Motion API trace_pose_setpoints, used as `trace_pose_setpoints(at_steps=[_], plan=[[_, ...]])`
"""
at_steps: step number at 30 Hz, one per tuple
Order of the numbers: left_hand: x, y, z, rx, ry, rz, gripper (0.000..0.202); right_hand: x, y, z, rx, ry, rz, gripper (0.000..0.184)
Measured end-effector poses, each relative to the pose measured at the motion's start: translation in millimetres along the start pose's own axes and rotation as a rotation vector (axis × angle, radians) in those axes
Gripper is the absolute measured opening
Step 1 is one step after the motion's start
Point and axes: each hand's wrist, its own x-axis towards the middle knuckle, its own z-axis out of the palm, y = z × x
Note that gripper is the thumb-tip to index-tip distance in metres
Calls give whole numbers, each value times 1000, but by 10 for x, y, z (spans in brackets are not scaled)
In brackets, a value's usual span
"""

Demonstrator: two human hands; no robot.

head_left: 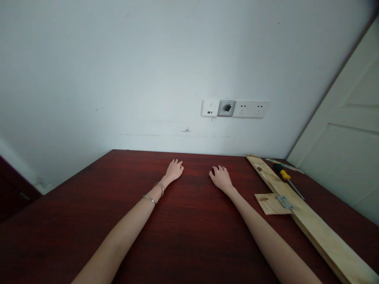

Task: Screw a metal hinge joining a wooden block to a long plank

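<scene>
My left hand (174,170) lies flat on the dark red wooden table (189,225), palm down, fingers stretched out, holding nothing. Two thin bracelets circle that wrist. My right hand (220,177) rests flat on the table a little to the right, fingers spread, also empty. To the right of it lies a long pale wooden plank (314,223) with a small wooden flap (271,203) joined to it by a metal hinge (284,202). A screwdriver (286,176) with a yellow and black handle lies beside the plank's far end.
A white wall stands just behind the table, carrying a row of sockets and a switch (235,108). A white door (346,138) is at the right. A dark piece of furniture (12,189) shows at the left edge.
</scene>
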Motion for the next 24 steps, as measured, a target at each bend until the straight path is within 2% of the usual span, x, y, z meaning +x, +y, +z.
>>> trace_pose_setpoints(at_steps=[9, 14, 17, 20, 24], plan=[[-8, 12, -27, 35, 2, -11, 44, -25, -28, -44, 4, -15, 13, 48], [-8, 29, -61, 27, 5, -21, 43, -64, -87, -191, 1, -31, 21, 44], [-4, 36, -90, 12, 7, -27, 42, -95, -109, -404, 3, -38, 17, 43], [6, 61, -146, -15, 13, -50, 40, -161, -64, -746, 16, -18, -13, 43], [75, 184, -279, -76, 30, -117, 36, -373, 236, -1279, 51, 20, -64, 46]])
